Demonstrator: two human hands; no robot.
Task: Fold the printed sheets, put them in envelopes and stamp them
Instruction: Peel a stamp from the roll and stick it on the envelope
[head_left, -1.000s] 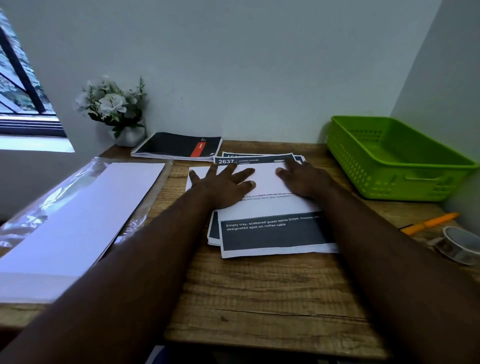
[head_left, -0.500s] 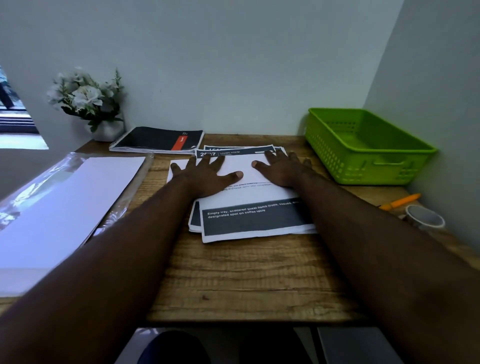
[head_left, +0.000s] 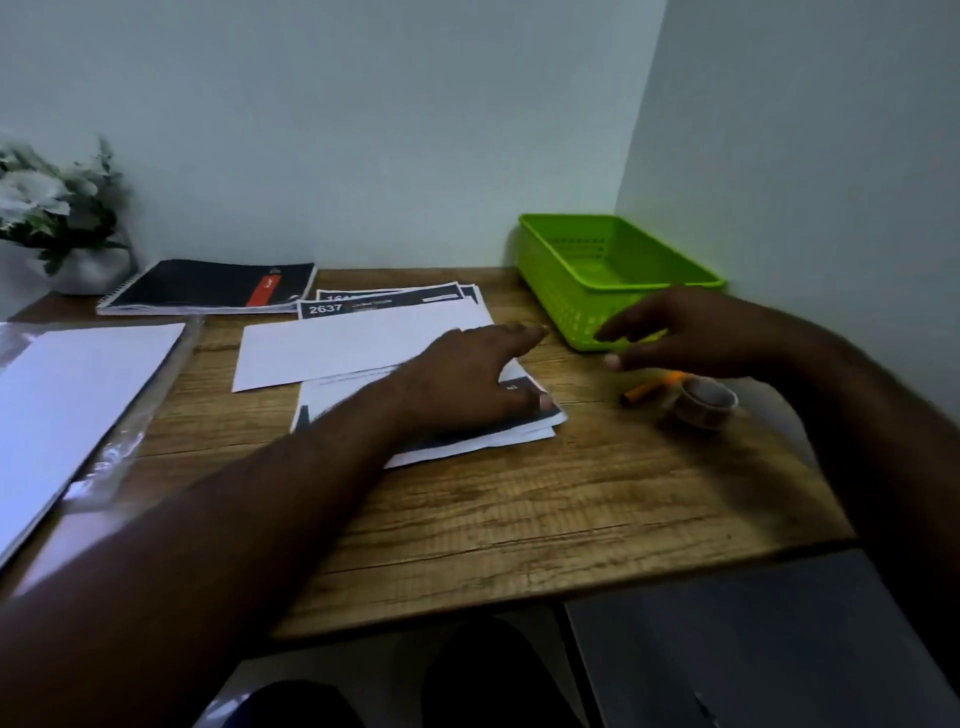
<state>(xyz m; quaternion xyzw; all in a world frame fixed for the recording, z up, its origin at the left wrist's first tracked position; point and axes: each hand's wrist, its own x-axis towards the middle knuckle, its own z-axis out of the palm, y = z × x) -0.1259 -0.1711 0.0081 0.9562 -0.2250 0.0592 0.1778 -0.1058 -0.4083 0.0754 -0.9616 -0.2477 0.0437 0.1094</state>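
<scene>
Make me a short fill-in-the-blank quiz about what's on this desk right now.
1. The left hand rests flat on the ____ sheets.
2. The basket in the corner is ____.
3. The roll of tape lies beside an ____ pen.
4. The right hand holds ____.

Missing words: printed; green; orange; nothing

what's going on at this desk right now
A person is folding printed sheets on a wooden desk. The left hand presses flat on the folded top sheet, while the right hand hovers open above an orange pen and a tape roll, beside a green basket.
</scene>
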